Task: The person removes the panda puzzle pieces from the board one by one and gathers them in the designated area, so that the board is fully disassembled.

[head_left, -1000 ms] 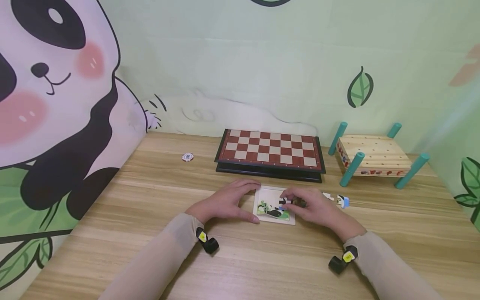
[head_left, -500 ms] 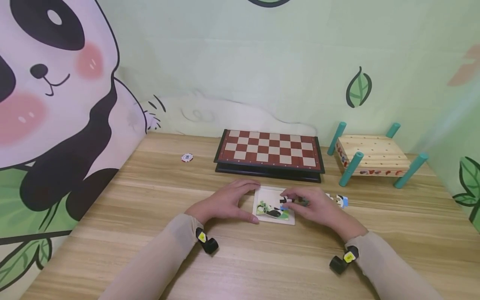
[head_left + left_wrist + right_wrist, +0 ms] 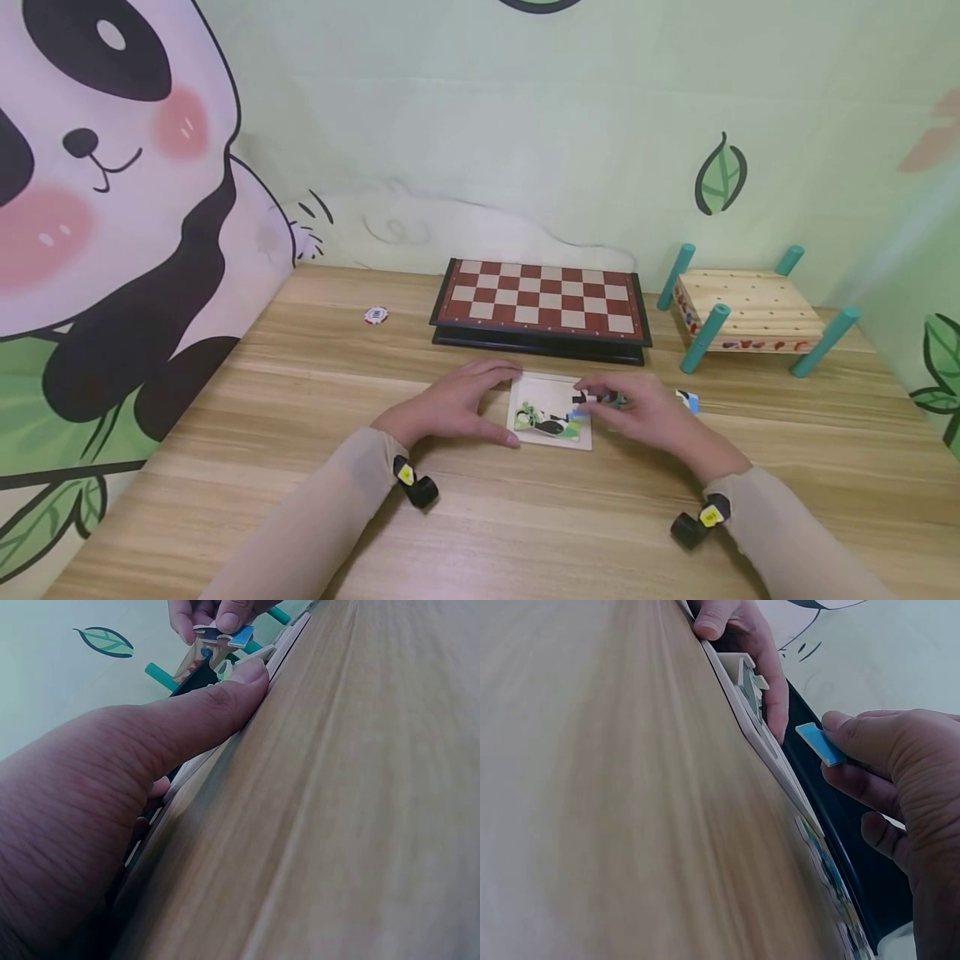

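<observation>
A small white puzzle tray [image 3: 551, 380] lies on the wooden table, with green, black and white panda puzzle pieces [image 3: 550, 423] along its near side. One piece in it looks tilted in the right wrist view. My left hand [image 3: 448, 406] spans the tray's left side, thumb at the near corner and fingers at the far corner, spread wide. My right hand [image 3: 637, 406] pinches a puzzle piece [image 3: 822, 744] with blue on it between thumb and fingers, raised over the tray's right edge. More loose pieces [image 3: 687, 401] lie right of the tray, partly hidden by this hand.
A folded red and white chessboard [image 3: 542, 298] stands just behind the tray. At the back right is a wooden pegboard [image 3: 750, 308] with teal legs. A poker chip [image 3: 377, 315] lies at the back left. Panda-printed cloth hangs behind the table.
My right hand has shifted slightly right with the pinched piece, from over the tray to its right edge, covering more of the loose pieces. The left hand has stayed in place.
</observation>
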### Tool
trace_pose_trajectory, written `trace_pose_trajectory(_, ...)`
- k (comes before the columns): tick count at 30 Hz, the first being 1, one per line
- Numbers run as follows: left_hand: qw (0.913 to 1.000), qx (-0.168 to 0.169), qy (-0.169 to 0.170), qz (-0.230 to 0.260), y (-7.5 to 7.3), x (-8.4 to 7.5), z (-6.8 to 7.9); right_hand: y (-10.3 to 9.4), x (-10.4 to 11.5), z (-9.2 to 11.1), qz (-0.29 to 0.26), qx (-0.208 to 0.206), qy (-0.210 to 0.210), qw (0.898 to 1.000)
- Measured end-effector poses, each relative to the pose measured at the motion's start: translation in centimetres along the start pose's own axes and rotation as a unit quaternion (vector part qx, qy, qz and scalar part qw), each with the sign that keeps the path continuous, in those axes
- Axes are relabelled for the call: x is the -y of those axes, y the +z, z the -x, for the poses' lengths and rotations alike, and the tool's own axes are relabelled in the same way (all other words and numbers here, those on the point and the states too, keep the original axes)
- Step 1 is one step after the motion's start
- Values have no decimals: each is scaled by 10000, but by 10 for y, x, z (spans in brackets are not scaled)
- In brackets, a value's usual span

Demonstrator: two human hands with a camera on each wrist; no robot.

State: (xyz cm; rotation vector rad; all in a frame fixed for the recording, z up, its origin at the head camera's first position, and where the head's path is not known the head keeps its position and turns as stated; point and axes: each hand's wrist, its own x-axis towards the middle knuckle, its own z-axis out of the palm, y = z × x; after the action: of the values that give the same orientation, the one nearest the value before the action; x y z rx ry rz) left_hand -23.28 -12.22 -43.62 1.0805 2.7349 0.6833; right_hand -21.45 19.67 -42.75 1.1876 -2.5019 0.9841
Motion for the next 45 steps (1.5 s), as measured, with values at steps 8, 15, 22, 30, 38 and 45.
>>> trace_pose_trajectory(8, 10000, 6, -13, 13, 0, -1, 1, -10, -3, 13, 154, -217, 91, 9996)
trace_pose_trajectory(15, 10000, 5, -1, 57, 0, -1, 1, -22, -11, 28, 202, -377, 19, 9991)
trace_pose_trajectory(22, 10000, -41, 32, 73, 0, 0, 1, -37, -13, 46, 302, -626, 237, 9973)
trace_pose_trajectory(30, 10000, -11, 53, 64, 0, 0, 0, -56, -22, 78, 331, -706, 1192, 9898)
trace_pose_trajectory(38, 10000, -30, 59, -3, 1, 2, -1, -69, -29, 104, 121, -476, 2134, 9757)
trace_pose_trajectory(45, 10000, 12, 23, 28, 1, 2, 0, -71, -30, 106, -263, -122, 2190, 9753)
